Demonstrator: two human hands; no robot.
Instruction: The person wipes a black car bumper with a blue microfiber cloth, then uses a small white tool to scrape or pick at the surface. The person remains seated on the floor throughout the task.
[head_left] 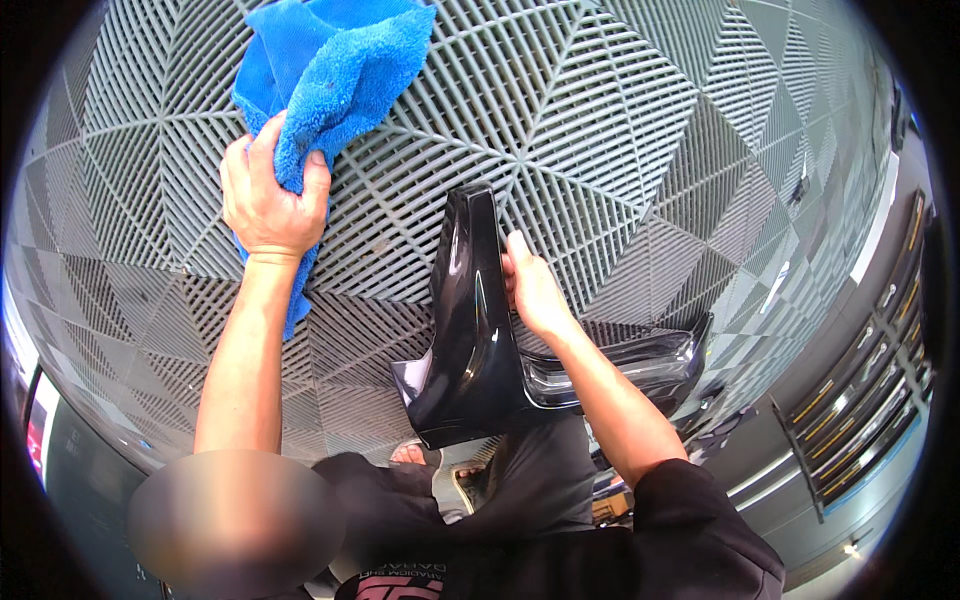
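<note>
A bright blue microfibre cloth (345,85) hangs bunched in my left hand (272,195); its fingers and thumb are closed round the fabric, and a tail of it drops below the wrist. My right hand (533,290) grips the right edge of a glossy black plastic trim panel (465,310), its fingers partly hidden behind that edge. The panel looks like a car body part: a tall upright arm, with a ridged, shiny section (630,370) reaching right, partly covered by my right forearm. Cloth and panel are apart.
Grey slatted floor tiles (600,130) spread under everything. My feet (410,455) in sandals are below the panel. At the far right stands a dark rack (860,380) with long tools or strips on it. A dark object (90,480) stands at the lower left.
</note>
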